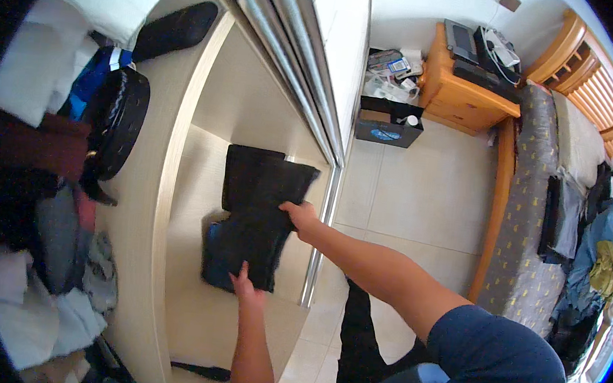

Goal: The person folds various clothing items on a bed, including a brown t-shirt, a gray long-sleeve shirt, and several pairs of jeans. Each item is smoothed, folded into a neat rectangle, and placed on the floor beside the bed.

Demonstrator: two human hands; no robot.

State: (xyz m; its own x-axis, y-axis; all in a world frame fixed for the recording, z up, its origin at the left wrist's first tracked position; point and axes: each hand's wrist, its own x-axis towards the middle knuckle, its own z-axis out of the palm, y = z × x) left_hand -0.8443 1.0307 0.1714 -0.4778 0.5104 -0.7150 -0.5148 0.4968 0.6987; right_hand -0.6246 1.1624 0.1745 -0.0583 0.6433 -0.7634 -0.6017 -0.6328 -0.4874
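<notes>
A folded black garment (260, 215) lies at a tilt inside a wooden wardrobe compartment. My right hand (301, 221) grips its right edge, with the fingers hidden under the cloth. At the near end, my left hand (246, 285) holds the lower edge, thumb on top and the other fingers mostly hidden. Beneath the left part of this garment sits a folded dark blue garment (212, 271), partly covered. Another folded black cloth item (246, 159) shows beyond it at the back, partly overlapped.
A pale shelf edge (171, 179) borders clothes and a black belt or bag (121, 120) at left. Metal sliding-door rails (310, 271) run on the right. Beyond stand a black box (388, 136), a wooden nightstand (456, 100) and a bed (519, 265) with piled clothes (590, 260).
</notes>
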